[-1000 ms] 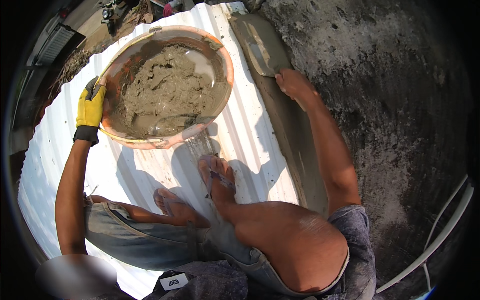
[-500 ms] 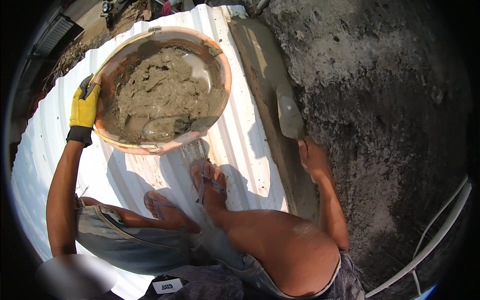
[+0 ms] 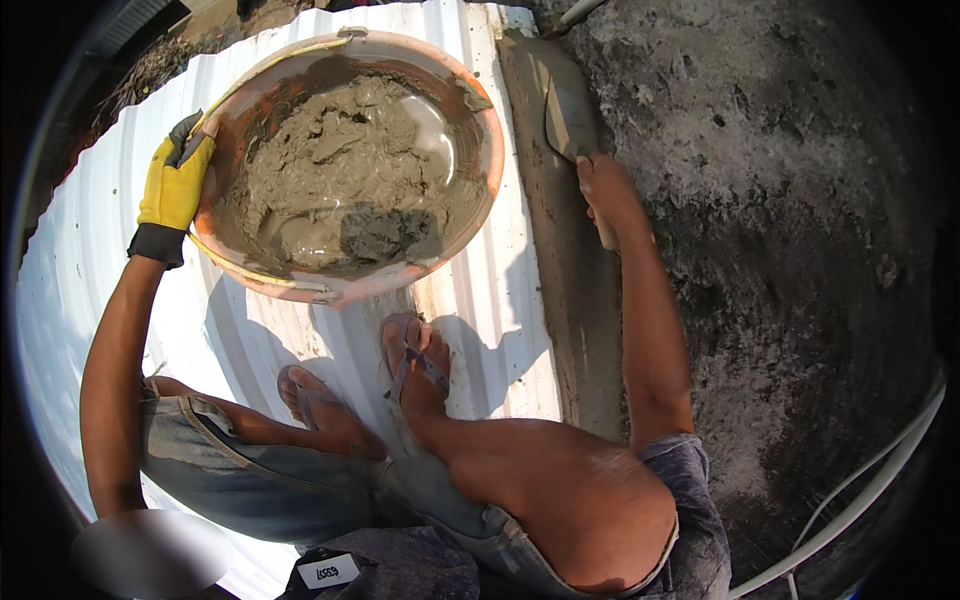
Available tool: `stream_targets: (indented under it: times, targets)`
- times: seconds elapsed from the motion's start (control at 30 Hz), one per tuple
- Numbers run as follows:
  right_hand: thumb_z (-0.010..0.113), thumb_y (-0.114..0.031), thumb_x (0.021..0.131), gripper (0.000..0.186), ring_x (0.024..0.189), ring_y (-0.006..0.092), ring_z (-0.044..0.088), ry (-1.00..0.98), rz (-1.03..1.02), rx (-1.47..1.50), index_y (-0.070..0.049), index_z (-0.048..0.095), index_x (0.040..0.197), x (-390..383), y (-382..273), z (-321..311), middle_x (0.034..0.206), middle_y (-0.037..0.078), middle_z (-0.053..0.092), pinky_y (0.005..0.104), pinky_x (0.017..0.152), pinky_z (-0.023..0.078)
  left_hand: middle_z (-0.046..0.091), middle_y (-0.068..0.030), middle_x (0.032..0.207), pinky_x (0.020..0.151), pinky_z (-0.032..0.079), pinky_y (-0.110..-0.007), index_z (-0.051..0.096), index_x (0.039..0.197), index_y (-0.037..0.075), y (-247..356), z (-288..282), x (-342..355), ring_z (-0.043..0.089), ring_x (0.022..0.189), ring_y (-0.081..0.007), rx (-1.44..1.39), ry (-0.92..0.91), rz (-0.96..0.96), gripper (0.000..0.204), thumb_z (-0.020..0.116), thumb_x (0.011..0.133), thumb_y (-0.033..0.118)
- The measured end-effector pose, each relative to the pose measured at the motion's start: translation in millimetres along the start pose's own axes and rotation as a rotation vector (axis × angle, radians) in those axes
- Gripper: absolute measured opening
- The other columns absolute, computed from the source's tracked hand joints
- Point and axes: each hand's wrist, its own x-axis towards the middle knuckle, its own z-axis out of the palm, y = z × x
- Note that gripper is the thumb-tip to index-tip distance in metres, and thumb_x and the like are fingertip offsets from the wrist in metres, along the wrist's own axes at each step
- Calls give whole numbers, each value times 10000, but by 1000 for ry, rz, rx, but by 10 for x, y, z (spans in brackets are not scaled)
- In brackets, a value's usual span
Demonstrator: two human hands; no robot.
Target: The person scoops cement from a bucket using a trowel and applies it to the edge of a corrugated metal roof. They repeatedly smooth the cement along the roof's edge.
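My left hand (image 3: 177, 185), in a yellow and black glove, is closed on the left rim of a wide orange basin (image 3: 497, 150). Grey-brown wet mortar (image 3: 340, 150) fills much of the basin, with a watery patch on its right side and a darker lump near the front. Bare and closed, my right hand (image 3: 608, 193) grips the handle of a trowel (image 3: 570, 115). The trowel's blade lies against a smooth strip of mortar (image 3: 590, 340) that runs along the foot of the rough wall.
White corrugated metal sheeting (image 3: 480, 350) lies under the basin and my sandalled feet (image 3: 415, 360). On the right rises a rough, stained grey wall (image 3: 740, 270). Pale pipes or cables (image 3: 870, 510) curve at the lower right. A pipe end (image 3: 575, 15) shows at the top.
My right hand and the trowel have moved away from me, up along the mortar strip. My left hand stays on the basin rim. The view has shifted slightly.
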Motion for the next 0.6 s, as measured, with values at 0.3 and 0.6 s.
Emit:
stream_targets:
  times: [0.3, 0.6]
  targets:
    - [497, -300, 977, 324, 444, 146, 502, -161, -41, 252, -2, 559, 866, -959, 321, 9, 580, 59, 492, 340, 444, 426, 668, -60, 1016, 857, 471, -269, 602, 1242, 11, -264, -68, 15, 590, 938, -124, -139, -6, 13, 385, 620, 921, 224]
    - [492, -313, 967, 329, 684, 443, 621, 166, -313, -199, -18, 592, 860, -732, 634, 237, 745, 238, 641, 525, 631, 480, 665, -55, 1051, 886, 457, -267, 606, 1248, 32, -165, -45, 88, 585, 963, -129, -69, -6, 59, 388, 624, 917, 234]
